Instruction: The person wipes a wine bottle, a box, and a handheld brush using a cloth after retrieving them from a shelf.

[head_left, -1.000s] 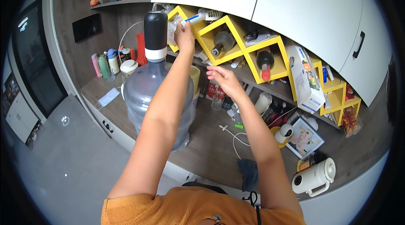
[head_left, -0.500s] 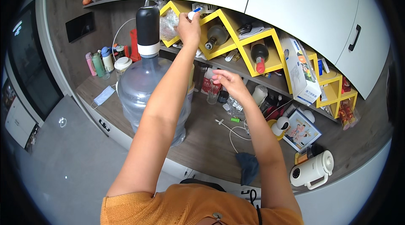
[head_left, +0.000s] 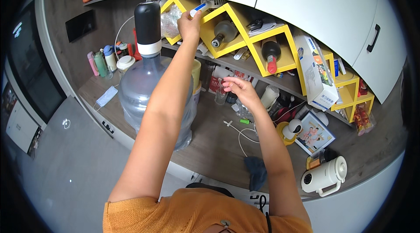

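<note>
My left hand (head_left: pixel 189 25) reaches up to the yellow zigzag shelf (head_left: pixel 239 19), its fingers pinching a small white-and-blue tube-like item (head_left: pixel 200 8) at the shelf's upper edge. The exact kind of that item is too small to make out. Beside this hand a crumpled clear plastic bag (head_left: pixel 170 21) fills the left compartment. Lower down, my right hand (head_left: pixel 243 92) hovers over the counter with its fingers loosely bent and apart, holding nothing. Behind its fingertips stand a clear glass (head_left: pixel 220 96) and a red-and-white package (head_left: pixel 216 83).
A big water jug (head_left: pixel 142 88) with a black pump (head_left: pixel 148 25) stands by my left forearm. Dark bottles (head_left: pixel 271 51) lie in the shelf; a long box (head_left: pixel 317 73) leans at its right. A photo frame (head_left: pixel 326 139), white kettle (head_left: pixel 326 175) and cable (head_left: pixel 239 139) are on the counter.
My left hand has shifted slightly, and more of the white-and-blue item now shows above its fingers. My right hand's fingers have curled a little more. The whole view has moved slightly.
</note>
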`<action>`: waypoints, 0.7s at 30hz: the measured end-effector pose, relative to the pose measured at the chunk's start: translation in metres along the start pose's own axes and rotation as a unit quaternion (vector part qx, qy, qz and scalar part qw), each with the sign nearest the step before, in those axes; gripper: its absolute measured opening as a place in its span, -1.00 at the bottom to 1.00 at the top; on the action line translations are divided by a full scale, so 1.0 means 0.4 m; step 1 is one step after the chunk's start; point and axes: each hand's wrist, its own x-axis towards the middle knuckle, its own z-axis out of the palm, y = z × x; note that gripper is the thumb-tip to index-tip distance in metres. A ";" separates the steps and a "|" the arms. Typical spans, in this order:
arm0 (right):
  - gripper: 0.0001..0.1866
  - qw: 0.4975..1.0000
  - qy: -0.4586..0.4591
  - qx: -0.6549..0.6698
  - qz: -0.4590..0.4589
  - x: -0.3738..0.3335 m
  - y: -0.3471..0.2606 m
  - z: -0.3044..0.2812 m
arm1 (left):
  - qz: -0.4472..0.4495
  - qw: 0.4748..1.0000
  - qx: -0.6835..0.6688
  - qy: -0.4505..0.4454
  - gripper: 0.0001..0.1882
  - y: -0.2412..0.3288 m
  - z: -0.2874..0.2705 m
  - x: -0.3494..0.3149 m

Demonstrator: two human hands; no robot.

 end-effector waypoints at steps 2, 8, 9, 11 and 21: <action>-0.69 1.000 -0.006 0.013 0.005 -0.008 -0.002 0.012 | -0.007 0.999 -0.022 0.025 -0.53 0.013 0.006 -0.021; -0.71 0.999 0.025 0.016 0.024 -0.084 -0.035 0.009 | -0.040 0.973 -0.223 0.042 -0.68 0.070 -0.018 -0.138; -0.71 0.999 0.028 0.022 0.029 -0.101 -0.028 -0.001 | -0.029 0.964 -0.263 0.019 -0.71 0.085 -0.033 -0.178; -0.71 0.998 0.038 0.032 0.042 -0.140 -0.006 -0.029 | -0.051 0.951 -0.303 -0.027 -0.80 0.120 -0.079 -0.271; -0.67 0.977 0.178 0.098 0.068 -0.208 -0.051 -0.114 | -0.096 0.950 -0.242 -0.171 -0.84 0.060 -0.157 -0.395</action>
